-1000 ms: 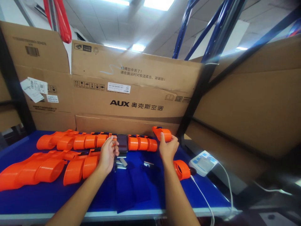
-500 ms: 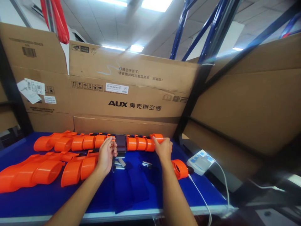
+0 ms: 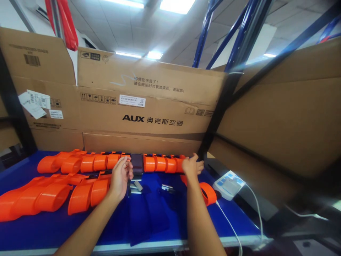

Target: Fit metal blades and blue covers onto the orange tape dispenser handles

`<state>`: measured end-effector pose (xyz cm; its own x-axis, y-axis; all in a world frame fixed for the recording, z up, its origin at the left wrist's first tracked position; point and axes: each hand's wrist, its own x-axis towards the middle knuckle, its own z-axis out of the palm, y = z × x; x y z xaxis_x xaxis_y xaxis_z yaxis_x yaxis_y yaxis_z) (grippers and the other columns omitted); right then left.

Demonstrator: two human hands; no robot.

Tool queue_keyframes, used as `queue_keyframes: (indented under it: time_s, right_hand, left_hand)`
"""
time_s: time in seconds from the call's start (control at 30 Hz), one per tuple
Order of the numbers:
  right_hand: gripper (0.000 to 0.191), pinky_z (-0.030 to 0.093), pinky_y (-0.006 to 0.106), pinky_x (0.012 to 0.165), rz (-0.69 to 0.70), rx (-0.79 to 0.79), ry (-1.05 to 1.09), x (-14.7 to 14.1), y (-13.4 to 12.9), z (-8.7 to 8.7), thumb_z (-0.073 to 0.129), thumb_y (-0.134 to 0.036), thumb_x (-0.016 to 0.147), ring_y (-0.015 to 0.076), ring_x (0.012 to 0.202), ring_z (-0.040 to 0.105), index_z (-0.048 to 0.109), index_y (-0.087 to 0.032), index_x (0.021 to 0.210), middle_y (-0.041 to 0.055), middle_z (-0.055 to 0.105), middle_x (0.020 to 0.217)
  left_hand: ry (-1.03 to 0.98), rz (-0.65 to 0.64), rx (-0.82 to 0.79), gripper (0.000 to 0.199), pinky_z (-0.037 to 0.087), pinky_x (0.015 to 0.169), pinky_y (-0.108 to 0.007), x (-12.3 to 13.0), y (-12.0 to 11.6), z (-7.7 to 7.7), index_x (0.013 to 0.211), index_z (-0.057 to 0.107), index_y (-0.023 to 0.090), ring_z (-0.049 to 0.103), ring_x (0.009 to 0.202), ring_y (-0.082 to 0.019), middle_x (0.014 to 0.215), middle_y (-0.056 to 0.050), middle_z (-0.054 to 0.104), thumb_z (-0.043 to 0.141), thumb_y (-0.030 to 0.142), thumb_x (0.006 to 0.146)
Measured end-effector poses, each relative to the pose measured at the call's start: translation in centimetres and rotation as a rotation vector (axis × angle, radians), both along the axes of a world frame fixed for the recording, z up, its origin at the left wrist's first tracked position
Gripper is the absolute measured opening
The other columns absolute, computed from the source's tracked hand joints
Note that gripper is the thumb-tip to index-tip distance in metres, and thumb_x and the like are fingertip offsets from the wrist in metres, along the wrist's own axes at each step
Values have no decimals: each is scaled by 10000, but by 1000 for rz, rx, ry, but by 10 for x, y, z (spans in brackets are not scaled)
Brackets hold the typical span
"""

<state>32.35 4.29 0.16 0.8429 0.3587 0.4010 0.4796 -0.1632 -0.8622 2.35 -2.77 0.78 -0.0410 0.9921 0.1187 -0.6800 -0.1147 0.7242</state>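
Note:
A row of orange plastic rings (image 3: 160, 164) runs along the back of the table, to the right of a dark rectangular box (image 3: 137, 163). At the right end of that row is my right hand (image 3: 192, 167), fingers spread, beside the last ring. My left hand (image 3: 121, 177) hovers left of the box, fingers loosely curled and apart, with nothing visible in them. Behind it the orange rings (image 3: 100, 162) of the left back row are partly hidden. Larger orange rings (image 3: 80, 195) stand in a front row to its left.
Small metal pieces (image 3: 137, 185) and dark blue flat pieces (image 3: 149, 217) lie on the blue table (image 3: 106, 227). An orange loop (image 3: 210, 193) with a white cable lies at right, beside a white-and-blue device (image 3: 229, 185). Cardboard panels (image 3: 106, 113) and dark posts (image 3: 213, 128) enclose the back.
My right hand has moved right, from gripping near the row's end ring to spread fingers past it. My left hand has stayed almost still.

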Motion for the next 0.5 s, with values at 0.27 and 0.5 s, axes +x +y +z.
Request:
queue_keyframes:
  time_s: [0.27,0.5]
  right_hand:
    - [365,406,548,927,42,-84,106,6,12,-9,568,-250,690,341,971,553,522,-214,1050,123,520,1023]
    - [254,459,421,839,163,-34,14,14,-5,-3,534,-170,650,274,820,531,520,-227,897,28,452,809]
  left_hand:
    - [21,9,14,343,368,440,-224,0,1,-1,969,616,197,489,462,-85,710,31,595,731,445,762]
    - [-2,9,44,341,368,431,-225,-2,-1,4,971,625,192,487,459,-92,702,20,595,712,460,779]
